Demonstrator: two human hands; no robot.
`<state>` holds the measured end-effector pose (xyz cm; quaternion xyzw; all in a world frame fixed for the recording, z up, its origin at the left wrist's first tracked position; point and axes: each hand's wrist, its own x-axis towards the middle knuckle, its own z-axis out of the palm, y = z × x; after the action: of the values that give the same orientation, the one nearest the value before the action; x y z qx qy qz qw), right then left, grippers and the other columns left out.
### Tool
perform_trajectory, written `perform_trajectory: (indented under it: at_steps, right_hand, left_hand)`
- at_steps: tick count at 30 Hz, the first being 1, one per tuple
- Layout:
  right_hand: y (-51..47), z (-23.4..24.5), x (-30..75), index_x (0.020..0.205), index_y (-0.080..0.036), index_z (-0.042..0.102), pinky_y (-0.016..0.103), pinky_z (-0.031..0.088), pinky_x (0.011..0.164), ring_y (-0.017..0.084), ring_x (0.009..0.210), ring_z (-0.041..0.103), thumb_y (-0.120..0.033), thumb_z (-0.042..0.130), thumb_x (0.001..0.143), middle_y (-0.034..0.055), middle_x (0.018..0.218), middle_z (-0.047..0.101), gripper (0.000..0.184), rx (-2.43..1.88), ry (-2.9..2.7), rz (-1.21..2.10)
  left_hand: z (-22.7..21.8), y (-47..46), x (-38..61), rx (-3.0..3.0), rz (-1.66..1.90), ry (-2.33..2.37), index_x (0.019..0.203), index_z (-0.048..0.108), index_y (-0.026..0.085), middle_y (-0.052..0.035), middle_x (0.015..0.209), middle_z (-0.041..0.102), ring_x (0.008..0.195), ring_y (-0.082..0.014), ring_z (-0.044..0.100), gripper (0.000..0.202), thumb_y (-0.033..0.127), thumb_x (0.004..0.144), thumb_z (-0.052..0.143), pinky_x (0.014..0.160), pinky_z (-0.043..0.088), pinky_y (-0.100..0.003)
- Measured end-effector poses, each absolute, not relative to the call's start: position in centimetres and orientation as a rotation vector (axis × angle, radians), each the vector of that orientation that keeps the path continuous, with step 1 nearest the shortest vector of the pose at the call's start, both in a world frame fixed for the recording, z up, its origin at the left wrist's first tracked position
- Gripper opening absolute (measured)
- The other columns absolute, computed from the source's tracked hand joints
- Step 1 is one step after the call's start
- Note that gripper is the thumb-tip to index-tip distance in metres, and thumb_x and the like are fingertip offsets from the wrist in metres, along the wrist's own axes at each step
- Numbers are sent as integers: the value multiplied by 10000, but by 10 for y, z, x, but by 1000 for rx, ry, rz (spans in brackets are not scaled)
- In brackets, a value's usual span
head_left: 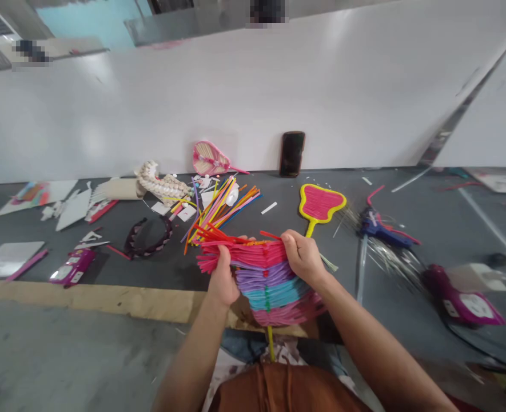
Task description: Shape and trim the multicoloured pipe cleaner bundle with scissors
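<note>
A fan of pipe cleaners (261,280) in bands of red, pink, purple and blue is held low over the table's front edge. Its yellow-green stick (270,343) points down toward my body. On its left side my left hand (224,277) grips the strands, thumb on top and fingertips partly hidden behind. My right hand (302,254) is closed on the upper right edge, close to a red strand. Just beyond lies a heap of loose pipe cleaners (224,209) in many colours. A finished-looking pink fan with a yellow rim (322,204) lies past my right hand.
Against the white partition (235,97) lean a phone (293,153) and a pink fan (210,158). A dark braided headband (150,237) and a purple box (73,267) lie left. Rightward are a blue glue gun (383,229), wire strands, a purple device (462,297) and cables.
</note>
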<state>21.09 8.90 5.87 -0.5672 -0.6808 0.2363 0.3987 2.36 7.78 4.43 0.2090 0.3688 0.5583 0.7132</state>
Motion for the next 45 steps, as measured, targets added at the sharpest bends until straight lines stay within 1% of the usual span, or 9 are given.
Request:
perform_trajectory:
  at_steps: [5,9,11,15,20,27,33,42,45]
  right_hand:
    - [83,68,220,739,-231,556,271,241,529,148,476,458,-446,325,1005,-11,541,520,413,-1704,-1828,464]
    - [76,74,222,860,-224,607,273,244,535,171,514,540,-400,357,1008,12,598,603,340,-1811,-1940,419]
    - [73,78,222,902,-222,600,267,295,545,179,548,570,-386,339,1011,14,630,619,327,-1717,-1969,496]
    - [70,90,229,990,-225,571,262,398,589,159,595,583,-371,306,1018,1,711,632,304,-1467,-1940,743]
    - [76,100,249,936,-225,552,249,389,571,130,597,510,-362,362,1000,-35,692,557,243,-1422,-1874,1002]
    - [97,114,267,934,-188,634,224,416,580,109,651,501,-447,472,956,-19,757,593,306,-1236,-1729,1526]
    - [108,119,262,719,-200,554,199,283,450,67,503,369,-440,659,788,-77,586,459,271,-1214,-1456,1755]
    - [106,96,275,790,-191,589,231,449,550,105,586,566,-393,636,816,-6,689,658,209,-1233,-1368,1623]
    - [112,94,284,963,-189,603,280,532,656,148,744,655,-368,622,843,42,871,714,216,-1274,-1407,1243]
  left_hand:
    - [77,89,-32,670,1359,888,1122,690,255,-110,1298,676,1372,-365,479,775,764,545,782,1133,364,-560]
    - [126,92,-51,1124,1792,1183,1242,620,390,38,1392,615,1479,-227,333,706,457,595,895,1240,159,-409]
    - [144,91,-35,1557,1435,1244,1194,675,325,-3,1385,622,1435,-269,403,575,333,653,872,1230,190,-410]
    - [148,104,17,2109,580,1101,902,742,239,-81,1019,754,1176,-330,612,115,277,795,724,1122,323,-477]
    - [145,132,45,2389,80,1069,934,744,193,-83,888,752,892,-268,674,173,308,885,625,830,443,-356]
    - [155,139,48,2257,26,1026,931,748,228,-24,884,764,816,-196,675,236,327,935,534,716,406,-285]
    - [165,138,52,2266,-50,1001,859,716,216,-4,821,735,753,-163,640,207,288,911,529,672,389,-268]
    - [168,138,46,2278,-121,1056,808,624,213,15,798,681,747,-149,605,182,253,910,479,684,370,-268]
    - [166,143,45,2241,-136,1042,825,635,214,16,797,684,735,-150,605,193,268,918,475,669,370,-265]
